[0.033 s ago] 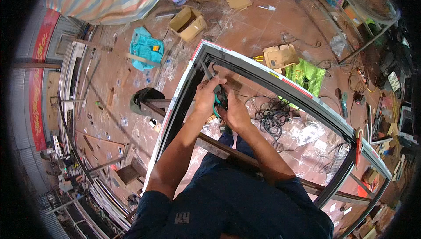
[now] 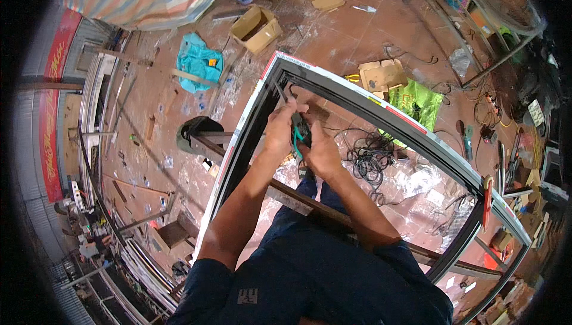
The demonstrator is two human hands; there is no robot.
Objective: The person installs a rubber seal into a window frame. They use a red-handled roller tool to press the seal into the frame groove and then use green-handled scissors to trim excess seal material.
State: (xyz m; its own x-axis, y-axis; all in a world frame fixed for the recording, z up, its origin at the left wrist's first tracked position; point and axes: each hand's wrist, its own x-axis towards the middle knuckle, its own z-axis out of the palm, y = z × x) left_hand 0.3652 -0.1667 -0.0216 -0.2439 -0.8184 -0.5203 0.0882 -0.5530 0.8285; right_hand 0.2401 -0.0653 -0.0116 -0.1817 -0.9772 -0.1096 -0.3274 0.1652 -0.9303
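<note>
My left hand (image 2: 280, 128) is closed near the upper left corner of a large dark window frame (image 2: 239, 140) with white protective film on its edges. A thin dark strip (image 2: 280, 91) runs from its fingertips toward that corner. Facing it, my right hand (image 2: 322, 151) is closed on a dark hand tool with teal handles (image 2: 297, 140). The tool lies between both hands, over the frame's opening; its working end is partly hidden, and its exact kind is unclear. The left fingers touch or nearly touch its upper end.
A steel bar (image 2: 310, 206) crosses beneath the frame. A tangled black cable (image 2: 369, 161) lies on the floor inside the opening. Beyond are an open cardboard box (image 2: 256, 30), a teal cloth or bag (image 2: 196, 63) and a green bag (image 2: 414, 104). An orange-handled tool (image 2: 487, 201) hangs on the frame.
My right hand has shifted slightly and its fingers have drawn back, showing more of the dark tool. The left hand has stayed almost in place.
</note>
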